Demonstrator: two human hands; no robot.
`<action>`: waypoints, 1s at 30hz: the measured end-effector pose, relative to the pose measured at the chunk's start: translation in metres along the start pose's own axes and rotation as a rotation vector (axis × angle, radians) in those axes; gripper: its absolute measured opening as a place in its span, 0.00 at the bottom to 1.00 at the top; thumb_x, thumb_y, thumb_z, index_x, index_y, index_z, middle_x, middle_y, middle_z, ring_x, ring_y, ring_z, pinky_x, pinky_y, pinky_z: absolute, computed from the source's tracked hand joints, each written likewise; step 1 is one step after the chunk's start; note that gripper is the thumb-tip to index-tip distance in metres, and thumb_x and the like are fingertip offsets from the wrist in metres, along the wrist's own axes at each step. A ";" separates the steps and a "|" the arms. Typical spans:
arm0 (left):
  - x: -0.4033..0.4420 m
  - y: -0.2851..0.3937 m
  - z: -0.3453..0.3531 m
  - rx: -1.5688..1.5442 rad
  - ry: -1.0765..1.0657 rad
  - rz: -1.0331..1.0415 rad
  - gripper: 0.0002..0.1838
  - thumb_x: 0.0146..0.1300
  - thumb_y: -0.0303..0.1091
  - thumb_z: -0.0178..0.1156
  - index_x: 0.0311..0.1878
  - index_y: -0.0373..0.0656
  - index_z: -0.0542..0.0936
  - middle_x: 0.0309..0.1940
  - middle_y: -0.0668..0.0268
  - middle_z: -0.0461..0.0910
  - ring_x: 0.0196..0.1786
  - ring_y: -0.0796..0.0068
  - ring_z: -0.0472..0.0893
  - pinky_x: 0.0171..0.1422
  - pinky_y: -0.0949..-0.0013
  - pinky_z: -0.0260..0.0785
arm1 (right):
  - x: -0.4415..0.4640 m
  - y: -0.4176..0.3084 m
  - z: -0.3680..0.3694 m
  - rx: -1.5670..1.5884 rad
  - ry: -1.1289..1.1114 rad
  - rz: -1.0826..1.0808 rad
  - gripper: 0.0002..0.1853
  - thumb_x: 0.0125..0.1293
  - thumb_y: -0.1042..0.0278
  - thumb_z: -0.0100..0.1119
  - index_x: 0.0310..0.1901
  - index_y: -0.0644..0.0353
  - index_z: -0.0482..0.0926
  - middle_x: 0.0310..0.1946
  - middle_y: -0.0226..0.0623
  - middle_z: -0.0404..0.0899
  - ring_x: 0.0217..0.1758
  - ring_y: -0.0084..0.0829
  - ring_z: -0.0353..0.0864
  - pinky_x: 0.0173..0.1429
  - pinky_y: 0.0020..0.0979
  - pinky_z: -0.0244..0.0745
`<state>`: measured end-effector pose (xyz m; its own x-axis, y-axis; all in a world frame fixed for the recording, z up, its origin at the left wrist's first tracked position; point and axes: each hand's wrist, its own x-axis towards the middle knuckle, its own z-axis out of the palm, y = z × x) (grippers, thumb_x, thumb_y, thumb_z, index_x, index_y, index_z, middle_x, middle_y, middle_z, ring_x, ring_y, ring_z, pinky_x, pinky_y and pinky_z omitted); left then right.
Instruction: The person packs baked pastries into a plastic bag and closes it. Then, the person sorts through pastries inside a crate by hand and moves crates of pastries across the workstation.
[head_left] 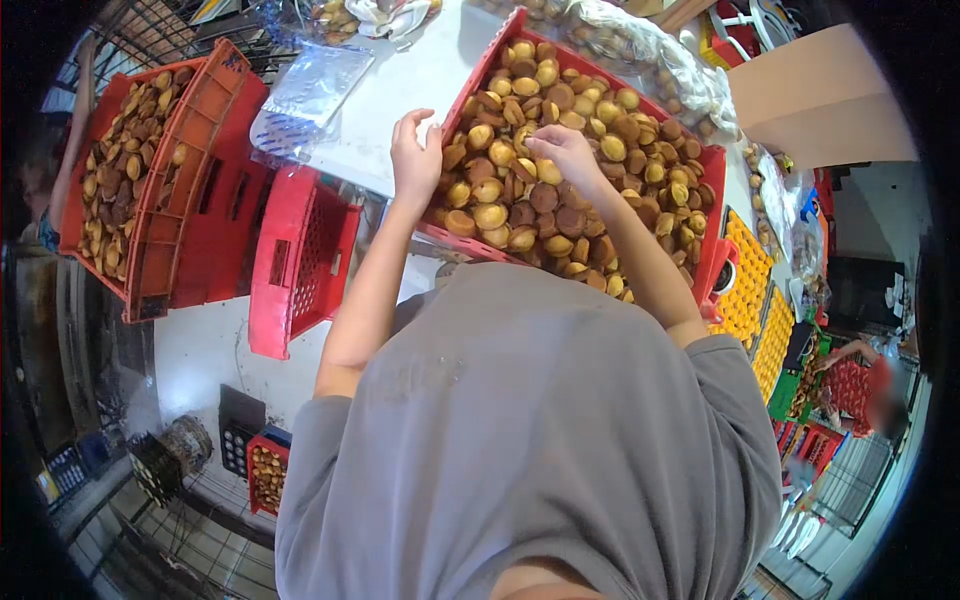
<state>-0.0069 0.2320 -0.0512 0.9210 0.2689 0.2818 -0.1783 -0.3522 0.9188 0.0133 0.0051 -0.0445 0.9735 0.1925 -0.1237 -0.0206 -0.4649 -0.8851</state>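
Observation:
A big red plastic crate (716, 180) full of small round cakes (546, 196), some golden and some dark brown, is tilted in front of me on the table. My left hand (415, 165) is at the crate's left side, fingers up and thumb apart, with nothing visible in it. Over the cakes, my right hand (568, 155) reaches in from the right. Its fingers are drawn together with the tips down at a yellow cake; whether they grip it is hidden.
Stacked orange-red crates (195, 185) of cakes stand at left, beside an upright red crate (275, 262). Clear plastic bags (320, 82) lie on the white table (440, 60). Yellow trays (743, 285) line the right. A person in red (852, 392) is at far right; another person's arm (75, 130) shows at far left.

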 end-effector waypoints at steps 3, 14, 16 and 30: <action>-0.008 0.025 -0.014 -0.203 0.074 0.062 0.10 0.56 0.27 0.50 0.41 0.38 0.71 0.41 0.61 0.71 0.46 0.68 0.70 0.52 0.68 0.60 | 0.001 0.003 0.003 -0.126 0.008 -0.080 0.12 0.50 0.63 0.59 0.28 0.65 0.78 0.25 0.38 0.75 0.30 0.27 0.73 0.36 0.26 0.66; -0.059 0.226 -0.149 -0.216 0.490 1.102 0.16 0.54 0.48 0.54 0.47 0.67 0.68 0.40 0.79 0.65 0.48 0.74 0.63 0.53 0.63 0.52 | 0.012 -0.031 0.024 0.015 0.046 -0.191 0.10 0.53 0.66 0.57 0.33 0.64 0.77 0.29 0.33 0.73 0.32 0.23 0.72 0.37 0.22 0.67; -0.078 0.236 -0.168 -0.475 -0.078 0.947 0.08 0.53 0.43 0.55 0.38 0.64 0.72 0.34 0.80 0.63 0.41 0.76 0.63 0.50 0.61 0.52 | 0.018 -0.052 0.031 -0.011 0.055 -0.277 0.09 0.53 0.67 0.57 0.33 0.65 0.77 0.29 0.35 0.73 0.32 0.24 0.72 0.37 0.23 0.67; -0.109 0.260 -0.142 -1.545 -0.585 0.227 0.24 0.56 0.54 0.49 0.48 0.47 0.73 0.45 0.47 0.69 0.36 0.61 0.74 0.40 0.67 0.71 | 0.137 -0.053 0.147 -1.017 -0.502 -0.451 0.11 0.46 0.61 0.57 0.26 0.61 0.78 0.24 0.44 0.76 0.30 0.41 0.76 0.38 0.36 0.71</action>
<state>-0.2026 0.2386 0.1967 0.7634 -0.1348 0.6316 -0.1411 0.9195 0.3668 0.1145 0.1830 -0.0804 0.6464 0.7193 -0.2546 0.7035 -0.6910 -0.1662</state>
